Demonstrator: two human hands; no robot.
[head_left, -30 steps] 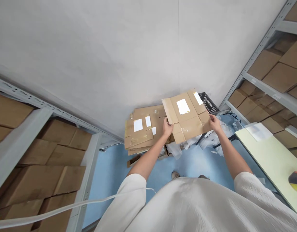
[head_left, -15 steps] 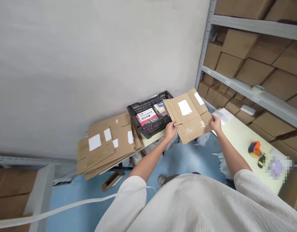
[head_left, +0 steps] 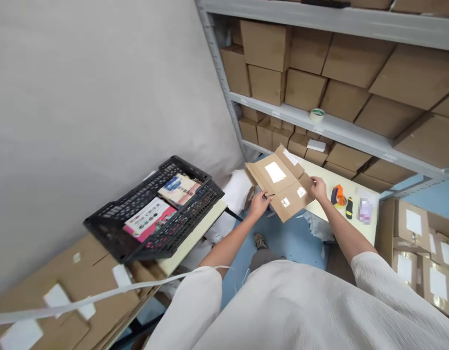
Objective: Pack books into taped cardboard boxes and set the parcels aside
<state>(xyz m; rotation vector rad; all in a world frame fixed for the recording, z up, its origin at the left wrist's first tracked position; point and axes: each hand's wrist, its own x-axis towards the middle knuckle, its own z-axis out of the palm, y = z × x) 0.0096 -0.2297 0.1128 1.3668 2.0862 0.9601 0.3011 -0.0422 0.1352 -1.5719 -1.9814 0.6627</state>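
I hold a flattened cardboard box (head_left: 278, 182) with a white label and shiny tape in front of me, tilted, above the near end of a pale green table (head_left: 359, 194). My left hand (head_left: 260, 204) grips its lower left edge. My right hand (head_left: 318, 188) grips its right edge. An orange tape dispenser (head_left: 337, 195) and a small black-and-yellow tool (head_left: 349, 207) lie on the table just right of my right hand.
A black plastic crate (head_left: 154, 209) with books sits on a low table at left, above a stack of flattened cartons (head_left: 63, 296). Metal shelving (head_left: 337, 129) full of cardboard boxes fills the right, with a tape roll (head_left: 316, 114) on one shelf. Taped cartons (head_left: 417, 238) stand at far right. Blue floor lies below.
My view has swung right from the stack of flat cartons to the table and shelves. Both hands keep hold of the flattened box and have carried it over the table's end.
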